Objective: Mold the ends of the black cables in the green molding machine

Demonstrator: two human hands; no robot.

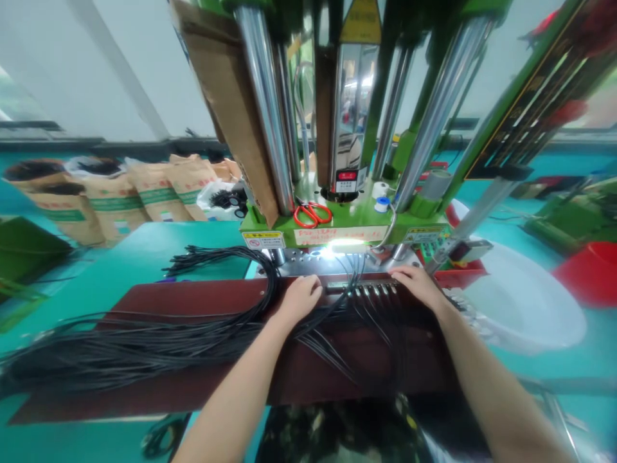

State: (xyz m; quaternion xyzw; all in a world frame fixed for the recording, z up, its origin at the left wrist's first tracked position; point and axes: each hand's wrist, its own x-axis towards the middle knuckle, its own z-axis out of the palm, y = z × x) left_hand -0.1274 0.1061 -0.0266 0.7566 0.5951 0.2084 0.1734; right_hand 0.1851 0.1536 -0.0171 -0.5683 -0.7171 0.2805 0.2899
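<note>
A narrow metal strip lies at the front of a green press, with several metal connector ends in a row along it. Thin black cables run from these ends toward me. My left hand is closed at the strip's left end, beside the bundled cables; what its curled fingers hold is hidden. At the strip's right end is my right hand, its fingers stretched out; whether they touch the strip I cannot tell.
A large bundle of black cables covers the left of the brown board. Red-handled scissors and a blue-and-white spool rest on the press's green plate. A white basin stands right; paper sacks stand behind left.
</note>
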